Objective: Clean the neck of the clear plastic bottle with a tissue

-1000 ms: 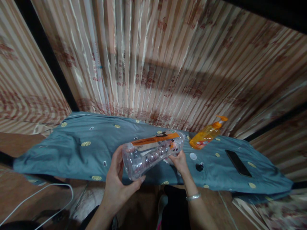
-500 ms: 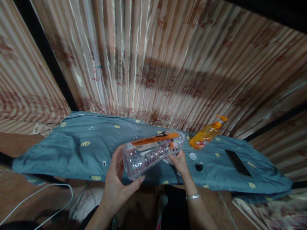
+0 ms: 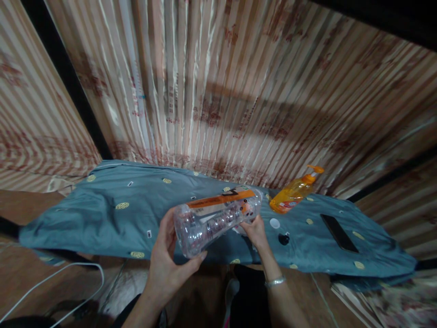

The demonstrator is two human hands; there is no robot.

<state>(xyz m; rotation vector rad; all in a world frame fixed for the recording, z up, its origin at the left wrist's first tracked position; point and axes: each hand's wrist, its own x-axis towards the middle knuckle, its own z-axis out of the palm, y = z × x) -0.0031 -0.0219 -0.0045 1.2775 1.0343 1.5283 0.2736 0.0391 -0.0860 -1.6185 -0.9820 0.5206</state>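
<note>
A large clear plastic bottle (image 3: 218, 218) with an orange and white label is held tilted above the covered surface, its base toward the left. Around the base end curls my left hand (image 3: 165, 262), its thumb underneath. My right hand (image 3: 255, 230) grips near the other end from below; most of its fingers are hidden behind the bottle. Something white (image 3: 240, 230) shows just under the bottle by the right hand, too hidden to name. Right of that hand lie a white disc (image 3: 275, 223) and a small black object (image 3: 283, 238).
An orange pump bottle (image 3: 292, 196) stands at the back, and a black phone (image 3: 339, 233) lies to its right. Blue-green patterned cloth (image 3: 102, 218) covers the surface. Striped curtains (image 3: 218, 91) hang behind, with dark posts (image 3: 68, 77). A white cable (image 3: 51, 275) loops at lower left.
Both hands and the bottle keep almost the same pose. The view has shifted only very slightly.
</note>
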